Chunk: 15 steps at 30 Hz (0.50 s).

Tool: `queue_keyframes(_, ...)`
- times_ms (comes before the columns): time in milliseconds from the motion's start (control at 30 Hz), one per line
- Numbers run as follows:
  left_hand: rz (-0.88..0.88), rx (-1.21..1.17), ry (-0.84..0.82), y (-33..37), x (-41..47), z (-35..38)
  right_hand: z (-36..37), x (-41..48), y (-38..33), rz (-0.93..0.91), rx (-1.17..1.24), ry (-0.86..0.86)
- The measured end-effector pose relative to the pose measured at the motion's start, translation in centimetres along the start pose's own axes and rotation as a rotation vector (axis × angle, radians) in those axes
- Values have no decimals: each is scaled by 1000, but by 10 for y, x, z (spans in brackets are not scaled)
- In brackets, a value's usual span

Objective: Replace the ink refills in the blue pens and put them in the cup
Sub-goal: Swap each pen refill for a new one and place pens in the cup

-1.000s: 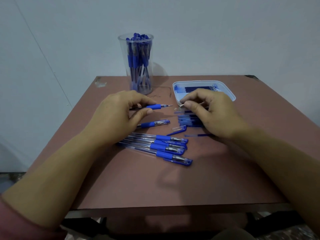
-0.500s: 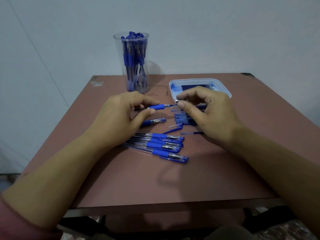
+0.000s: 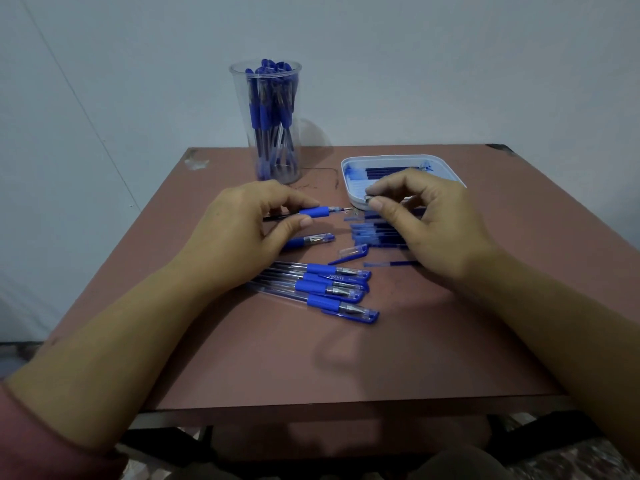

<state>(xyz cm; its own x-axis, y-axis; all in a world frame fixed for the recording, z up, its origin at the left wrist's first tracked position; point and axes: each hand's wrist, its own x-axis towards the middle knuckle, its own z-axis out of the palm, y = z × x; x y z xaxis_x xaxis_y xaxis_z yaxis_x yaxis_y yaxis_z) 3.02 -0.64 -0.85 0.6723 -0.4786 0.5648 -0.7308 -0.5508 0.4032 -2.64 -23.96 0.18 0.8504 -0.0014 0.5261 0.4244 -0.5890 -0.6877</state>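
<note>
**Hands.** The left hand is held low over the table. A pen is pinched between its thumb and curled fingers just behind the blue grip. The pen is held level, pointing right, with the bare refill point exposed at the front end. The right hand is raised just right of that point. A small metallic tip is pinched between its thumb and forefinger, and the other fingers are curled loosely. The tip is seen close to the pen's point but apart from it.

**Task items.**
- The cup, clear and upright, is set at the far edge of the table and is filled with blue pens.
- The tray, white, is placed right of the cup and is partly hidden by the right hand. Dark refills are laid in it.
- Loose refills are piled on the table below the right hand, with one more refill lying nearer.
- A clear cap is laid between the hands.
- A capped pen is seen partly under the left hand.
- A row of pens, capped, is laid side by side near the left wrist.

**Other.** A reddish sleeve is noted at the left forearm.
</note>
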Motion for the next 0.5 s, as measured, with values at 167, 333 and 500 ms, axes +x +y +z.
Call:
queue_keyframes(167,19,-23,-13,5,0,3,10,-2,2,-98,-56,-70)
queue_keyframes(333,29,-26,-15,7,-1,2,11,-1,6,-118,-71,-97)
queue_keyframes(500,37,-23,-11,8,-1,3,10,-2,9,-257,-171,-71)
